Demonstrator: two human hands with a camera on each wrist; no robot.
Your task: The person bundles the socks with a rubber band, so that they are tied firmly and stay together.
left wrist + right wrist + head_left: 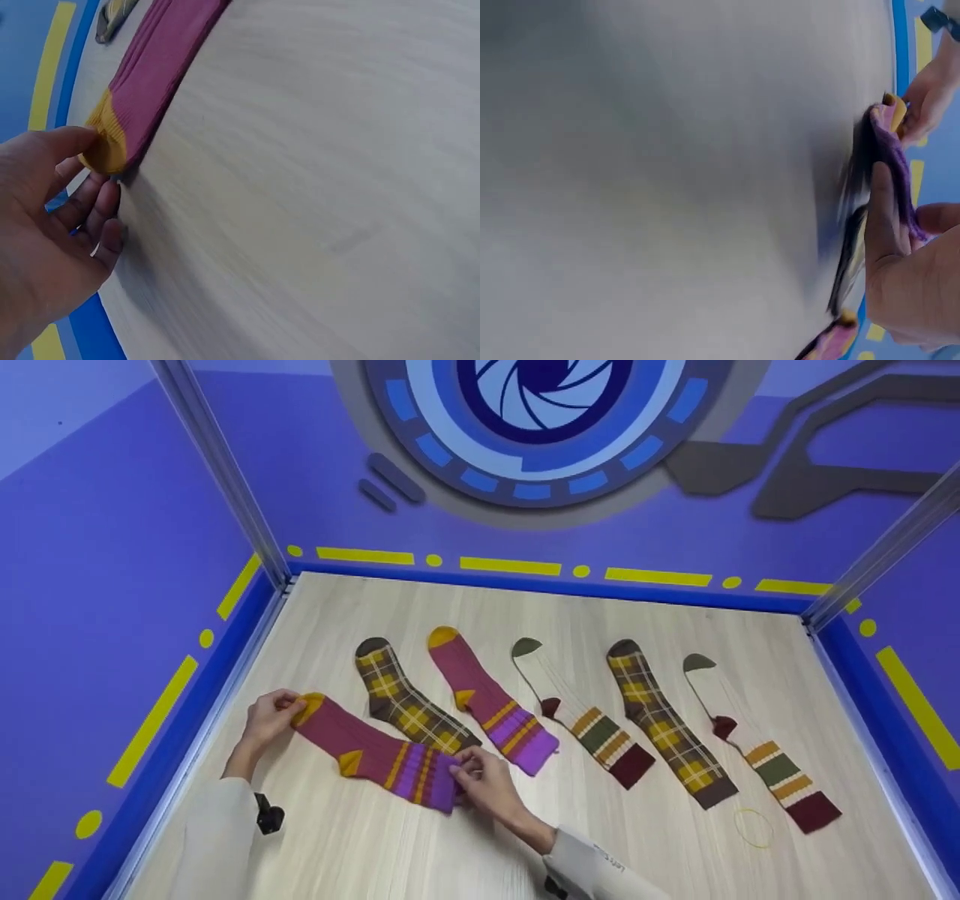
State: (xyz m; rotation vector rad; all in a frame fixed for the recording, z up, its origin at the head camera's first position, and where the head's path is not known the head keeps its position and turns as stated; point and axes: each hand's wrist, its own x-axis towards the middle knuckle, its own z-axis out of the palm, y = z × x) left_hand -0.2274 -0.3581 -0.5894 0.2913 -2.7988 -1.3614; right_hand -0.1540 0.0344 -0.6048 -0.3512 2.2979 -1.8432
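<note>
A pink sock [360, 735] with a mustard toe and heel and a purple striped cuff is stretched between both hands. My left hand [268, 724] pinches its mustard toe [109, 150] between thumb and fingers. At the other end my right hand [487, 784] pinches the purple cuff [895, 161]. The held sock partly covers the cuff end of a brown-and-yellow plaid sock [405, 694]. Just right of that lies a matching pink sock [487, 697], flat on the table.
Farther right lie a cream sock [589, 720] with striped cuff, another plaid sock [664, 724] and a second cream sock [757, 742]. A thin yellow ring [753, 828] lies near the front right. Blue-purple walls border the wooden table [360, 855].
</note>
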